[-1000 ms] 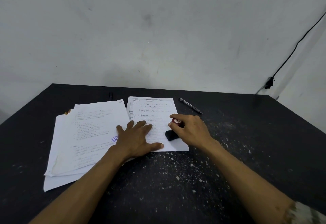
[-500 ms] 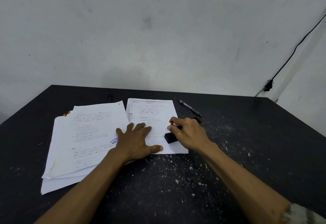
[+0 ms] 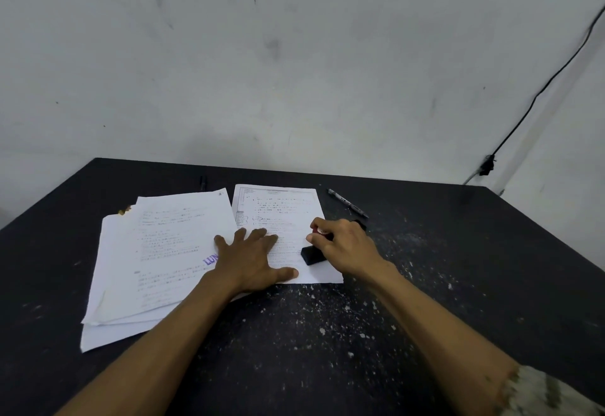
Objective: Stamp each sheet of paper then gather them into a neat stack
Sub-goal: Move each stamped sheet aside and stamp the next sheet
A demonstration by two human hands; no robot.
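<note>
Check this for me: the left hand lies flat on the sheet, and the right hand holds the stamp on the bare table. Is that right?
Not quite. The head view shows the right hand holding the stamp on the sheet, near its right edge, not on the bare table. The left hand does lie flat on the sheet.

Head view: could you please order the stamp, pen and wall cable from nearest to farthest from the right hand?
1. Stamp: held in the right hand.
2. Pen: just behind, on the table.
3. Wall cable: far right corner.
</note>
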